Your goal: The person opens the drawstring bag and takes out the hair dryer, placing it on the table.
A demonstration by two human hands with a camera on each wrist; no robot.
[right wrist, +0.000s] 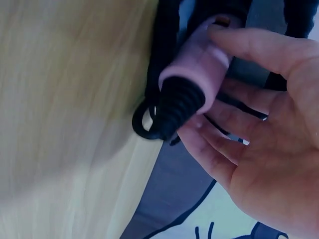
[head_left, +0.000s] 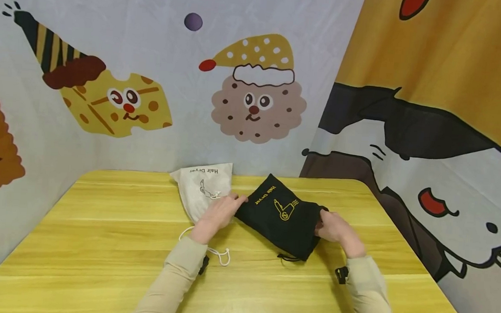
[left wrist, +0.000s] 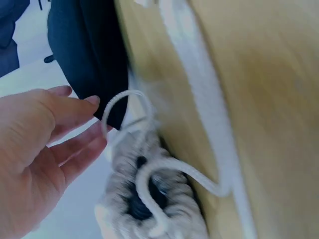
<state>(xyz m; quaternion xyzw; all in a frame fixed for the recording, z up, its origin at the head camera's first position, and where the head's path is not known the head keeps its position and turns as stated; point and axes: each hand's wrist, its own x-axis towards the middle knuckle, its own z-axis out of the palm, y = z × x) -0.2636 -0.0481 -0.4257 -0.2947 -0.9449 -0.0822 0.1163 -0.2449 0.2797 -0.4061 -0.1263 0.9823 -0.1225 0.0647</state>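
Observation:
A black drawstring bag [head_left: 279, 213] printed with "Hair Dryer" and a yellow dryer outline lies slantwise between the two hands. At its left corner, my left hand [head_left: 221, 211] pinches the cloth between thumb and fingers. My right hand [head_left: 334, 226] is at the bag's open right end. There, in the right wrist view, thumb and fingers hold the pink handle [right wrist: 192, 64] of a hair dryer, which ends in a ribbed black cord sleeve [right wrist: 178, 105]. The rest of the dryer is hidden by the bag.
A light grey "Hair Dryer" bag [head_left: 197, 186] lies behind my left hand, its gathered mouth [left wrist: 149, 194] showing something dark inside. Its white cord [head_left: 223, 256] trails over the wooden table [head_left: 111, 244]. A cartoon-printed curtain [head_left: 154, 35] hangs behind the table.

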